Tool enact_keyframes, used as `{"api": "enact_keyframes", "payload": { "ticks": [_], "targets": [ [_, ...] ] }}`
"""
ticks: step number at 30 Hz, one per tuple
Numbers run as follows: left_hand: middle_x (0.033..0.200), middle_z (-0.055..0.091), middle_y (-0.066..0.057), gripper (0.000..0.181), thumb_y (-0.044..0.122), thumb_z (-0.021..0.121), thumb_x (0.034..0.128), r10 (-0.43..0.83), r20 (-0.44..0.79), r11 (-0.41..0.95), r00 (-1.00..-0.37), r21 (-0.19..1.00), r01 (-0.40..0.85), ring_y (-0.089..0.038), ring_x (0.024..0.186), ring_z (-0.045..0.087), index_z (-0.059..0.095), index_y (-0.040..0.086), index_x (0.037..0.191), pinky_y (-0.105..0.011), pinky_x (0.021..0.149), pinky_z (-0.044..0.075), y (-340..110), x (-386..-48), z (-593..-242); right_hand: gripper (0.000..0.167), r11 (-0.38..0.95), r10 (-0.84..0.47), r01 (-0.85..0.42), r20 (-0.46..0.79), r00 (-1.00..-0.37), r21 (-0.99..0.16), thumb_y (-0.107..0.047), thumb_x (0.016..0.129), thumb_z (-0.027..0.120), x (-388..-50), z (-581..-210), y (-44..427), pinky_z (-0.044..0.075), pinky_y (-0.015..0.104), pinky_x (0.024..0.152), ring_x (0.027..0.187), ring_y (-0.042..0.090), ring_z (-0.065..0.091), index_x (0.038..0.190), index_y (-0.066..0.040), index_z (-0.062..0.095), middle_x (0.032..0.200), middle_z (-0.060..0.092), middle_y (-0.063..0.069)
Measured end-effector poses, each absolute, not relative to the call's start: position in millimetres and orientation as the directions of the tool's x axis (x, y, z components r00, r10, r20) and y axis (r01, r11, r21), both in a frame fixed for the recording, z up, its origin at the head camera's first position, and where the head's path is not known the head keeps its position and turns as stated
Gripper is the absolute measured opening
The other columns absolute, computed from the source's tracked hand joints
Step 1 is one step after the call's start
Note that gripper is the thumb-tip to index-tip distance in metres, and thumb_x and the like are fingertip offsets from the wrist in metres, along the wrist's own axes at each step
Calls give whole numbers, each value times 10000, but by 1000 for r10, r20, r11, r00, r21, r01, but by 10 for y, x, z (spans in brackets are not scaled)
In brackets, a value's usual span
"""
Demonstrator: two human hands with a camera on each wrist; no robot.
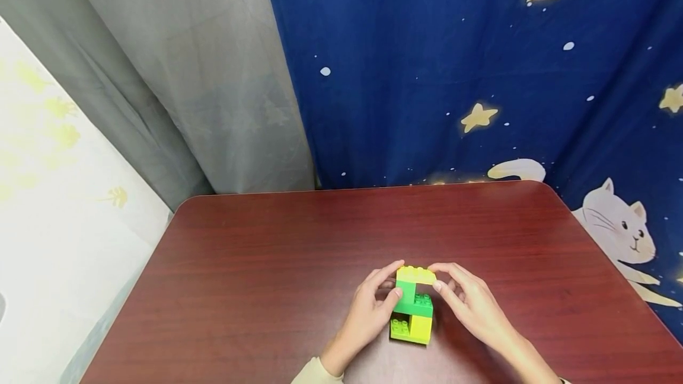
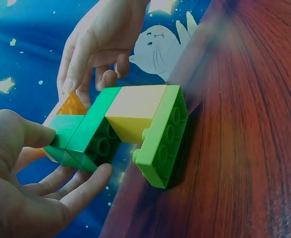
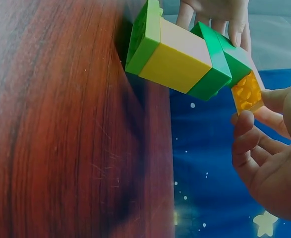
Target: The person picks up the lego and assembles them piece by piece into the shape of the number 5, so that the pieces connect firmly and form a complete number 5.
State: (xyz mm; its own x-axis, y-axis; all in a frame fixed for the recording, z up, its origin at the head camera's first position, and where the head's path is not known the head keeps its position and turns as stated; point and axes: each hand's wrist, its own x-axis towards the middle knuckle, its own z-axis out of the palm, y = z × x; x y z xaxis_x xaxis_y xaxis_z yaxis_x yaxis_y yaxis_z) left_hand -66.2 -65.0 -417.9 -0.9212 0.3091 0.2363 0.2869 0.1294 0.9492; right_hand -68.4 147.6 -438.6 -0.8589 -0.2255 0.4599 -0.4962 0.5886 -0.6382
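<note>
A small tower of toy building bricks stands on the table. From the bottom up it has a lime green brick [image 1: 399,330], a yellow block [image 1: 421,329], a wide green brick [image 1: 418,309], a small green block [image 1: 406,293] and a long yellow brick [image 1: 416,275], which looks orange in the wrist views. My left hand [image 1: 368,306] holds the tower's upper left side, its thumb against the small green block. The right hand [image 1: 476,308] pinches the overhanging right end of the top yellow brick between thumb and fingertips.
The dark red-brown wooden table [image 1: 267,265] has rounded far corners. Behind it hang a grey curtain [image 1: 213,76] and a blue curtain [image 1: 405,76] with stars and a white cat. A pale patterned sheet [image 1: 64,194] is at the left.
</note>
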Motion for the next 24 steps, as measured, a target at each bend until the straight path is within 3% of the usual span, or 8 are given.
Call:
{"api": "enact_keyframes", "payload": {
  "ticks": [9,15,24],
  "targets": [
    [991,589,-147,412,-52,581,846,300,260,175,-918,931,321,-264,892,607,559,12,1253,-253,664,518,-649,-721,-4340,231,578,-251,-503,446,-859,-643,-95,878,638,-745,-4426,1507,418,186,472,522,22,503,1106,-131,647,934,624,-80],
    [970,617,-68,401,43,623,851,286,250,232,-925,918,320,-179,836,606,584,82,1248,-236,634,485,-666,-802,-4585,200,597,-284,-517,441,-852,-614,-104,872,647,-812,-4452,1509,407,148,480,472,-36,478,1070,-102,678,930,653,-60],
    [967,641,-67,381,110,629,855,280,220,241,-934,926,291,-106,798,599,598,97,1235,-203,584,463,-694,-842,-4653,179,592,-314,-526,426,-848,-611,-110,889,627,-890,-4488,1491,407,165,481,481,-19,480,1057,-88,683,884,637,-68]
  ]
}}
